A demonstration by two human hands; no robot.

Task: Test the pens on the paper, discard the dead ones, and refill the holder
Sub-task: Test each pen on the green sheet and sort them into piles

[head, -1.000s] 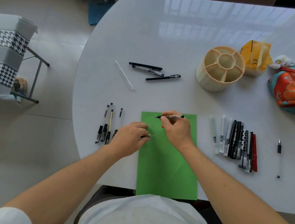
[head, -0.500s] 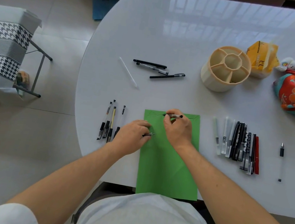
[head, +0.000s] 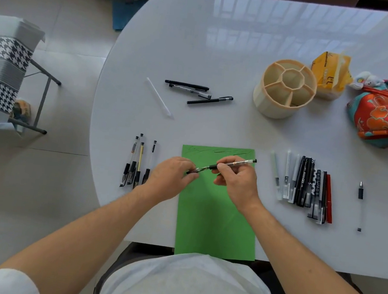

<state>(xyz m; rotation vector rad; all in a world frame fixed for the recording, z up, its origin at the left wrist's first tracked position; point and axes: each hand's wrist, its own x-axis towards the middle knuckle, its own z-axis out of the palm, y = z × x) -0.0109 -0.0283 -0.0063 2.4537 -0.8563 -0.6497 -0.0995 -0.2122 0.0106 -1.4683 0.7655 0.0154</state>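
1. So I've got the pen [head: 233, 164] pinched in my right hand [head: 235, 181], lifted just above the green paper [head: 215, 222], tip pointing left. My left hand [head: 172, 177] is pinching the cap [head: 193, 170] right at the tip, so both grips are closed, one on each piece.
2. Scribbles show along the paper's top edge, so my guess is I'm capping this one.
3. What could go wrong: if the cap goes on crooked, the tip could jab my fingers or smear ink on the surface [head: 224, 52].
4. Bigger worry is mixing up piles. There's a bunch of pens left of the paper [head: 137, 162], a row on the right [head: 305, 185], and three farther back [head: 197, 93]. Drop this in the wrong group and a dead one lands in the holder [head: 284, 88], which looks empty.
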